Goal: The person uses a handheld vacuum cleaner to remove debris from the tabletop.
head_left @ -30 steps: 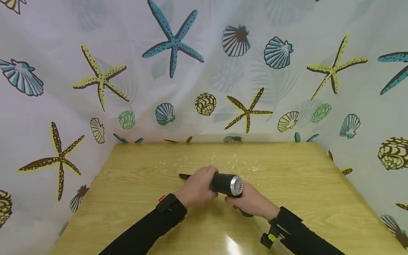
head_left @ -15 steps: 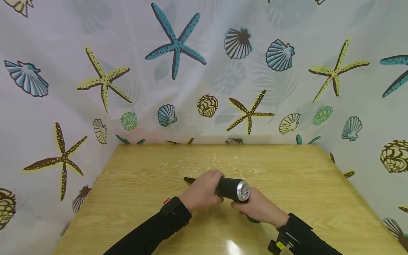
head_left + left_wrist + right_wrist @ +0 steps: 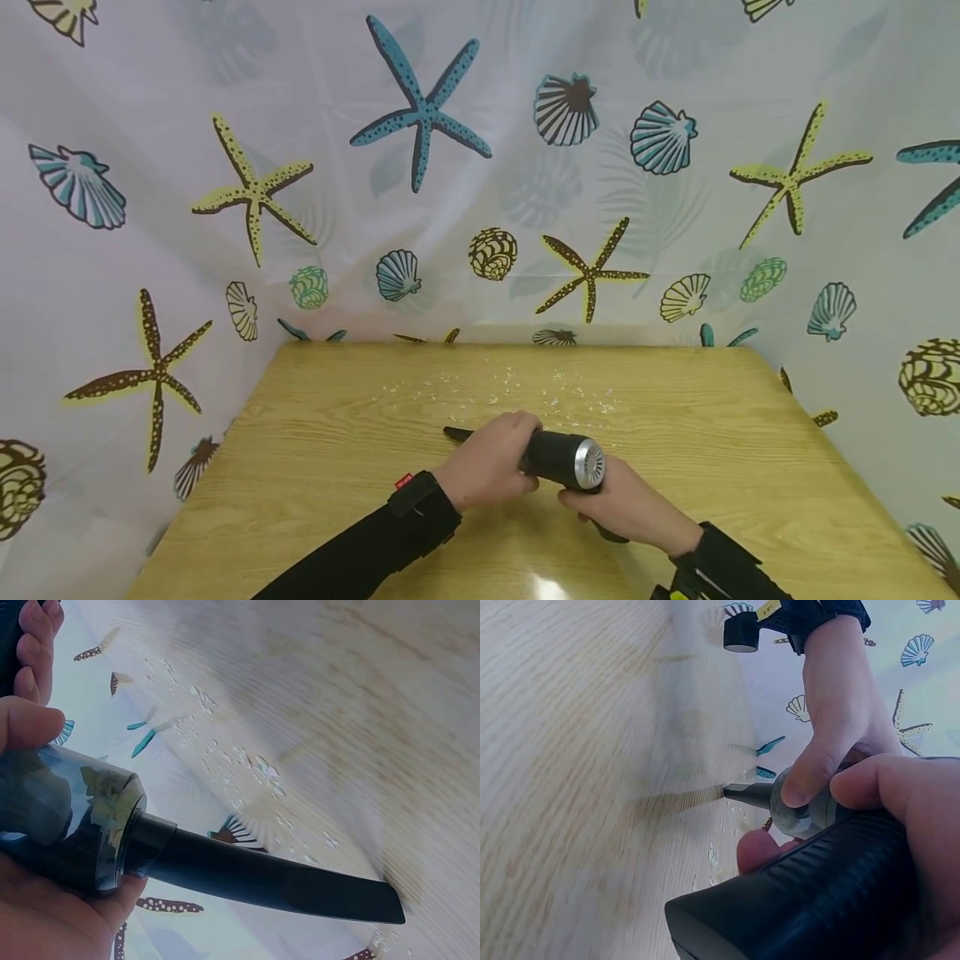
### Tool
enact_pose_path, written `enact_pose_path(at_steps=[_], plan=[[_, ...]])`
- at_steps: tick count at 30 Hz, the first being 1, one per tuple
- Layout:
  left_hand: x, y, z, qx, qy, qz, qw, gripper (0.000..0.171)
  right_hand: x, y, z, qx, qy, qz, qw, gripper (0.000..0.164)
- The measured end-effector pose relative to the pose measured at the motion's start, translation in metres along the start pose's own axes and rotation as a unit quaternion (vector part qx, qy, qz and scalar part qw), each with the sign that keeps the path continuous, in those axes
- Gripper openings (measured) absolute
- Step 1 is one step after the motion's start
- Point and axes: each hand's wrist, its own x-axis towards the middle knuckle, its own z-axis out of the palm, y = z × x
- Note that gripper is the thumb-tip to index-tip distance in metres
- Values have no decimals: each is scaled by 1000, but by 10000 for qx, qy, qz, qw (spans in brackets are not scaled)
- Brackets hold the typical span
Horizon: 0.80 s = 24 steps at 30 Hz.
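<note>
The handheld vacuum (image 3: pixel 558 458) is held over the middle of the tabletop (image 3: pixel 330 458), nearer its front edge than the pale scraps (image 3: pixel 267 771) scattered toward the far edge. Right-hand (image 3: pixel 636 506) fingers wrap the handle (image 3: pixel 810 889); left-hand (image 3: pixel 487 462) fingers clasp the clear cup (image 3: pixel 94 814), probably so one carries weight while the other steers the nozzle (image 3: pixel 300 889) low, pointing toward the left edge. Whether its tip touches, I cannot tell.

handheld vacuum (image 3: pixel 553 457) partly hidden, sleeves (image 3: pixel 337 542) cut off, flakes (image 3: pixel 268 773) too small to identify
</note>
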Motion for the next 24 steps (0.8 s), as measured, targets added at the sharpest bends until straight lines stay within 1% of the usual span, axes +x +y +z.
enact_pose_path(at_steps=[6, 17, 24], plan=[[3, 5, 2, 84, -74, 68, 9999, 54, -7, -2, -3, 29, 43, 119, 9999, 58], [6, 13, 1, 60, -97, 178, 9998, 53, -14, 1, -6, -11, 133, 86, 9999, 60], [7, 15, 2, 81, -129, 85, 9998, 54, -15, 1, -6, -45, 178, 60, 9998, 61]])
